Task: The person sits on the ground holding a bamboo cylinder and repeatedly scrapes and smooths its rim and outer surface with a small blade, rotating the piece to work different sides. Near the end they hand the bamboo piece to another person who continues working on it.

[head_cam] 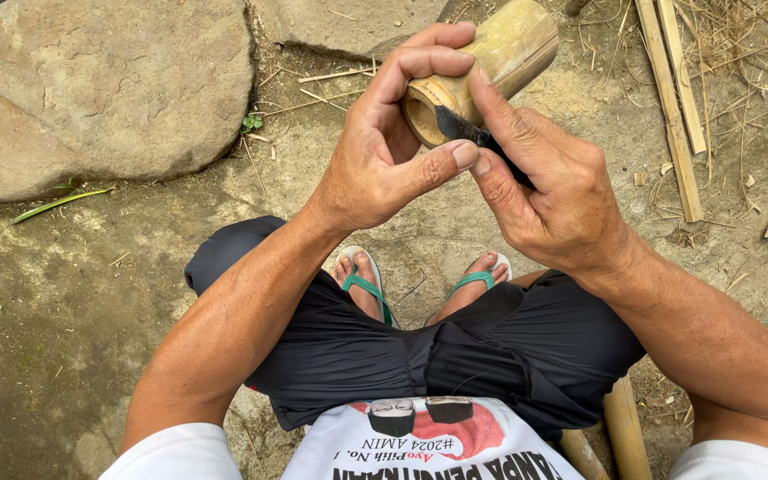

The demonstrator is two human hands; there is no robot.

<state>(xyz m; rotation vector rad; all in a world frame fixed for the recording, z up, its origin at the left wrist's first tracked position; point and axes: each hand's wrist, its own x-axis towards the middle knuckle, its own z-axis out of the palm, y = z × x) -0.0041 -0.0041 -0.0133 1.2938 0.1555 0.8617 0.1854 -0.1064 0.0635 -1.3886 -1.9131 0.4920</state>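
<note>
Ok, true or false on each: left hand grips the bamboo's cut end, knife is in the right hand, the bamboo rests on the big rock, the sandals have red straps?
1. The left hand grips the cut end of the bamboo tube. True.
2. The right hand holds a dark knife blade against the tube's rim. True.
3. The bamboo rests on the big rock. False: it is held up in the hands, apart from the rock.
4. The sandals have red straps. False: the straps are green.
</note>
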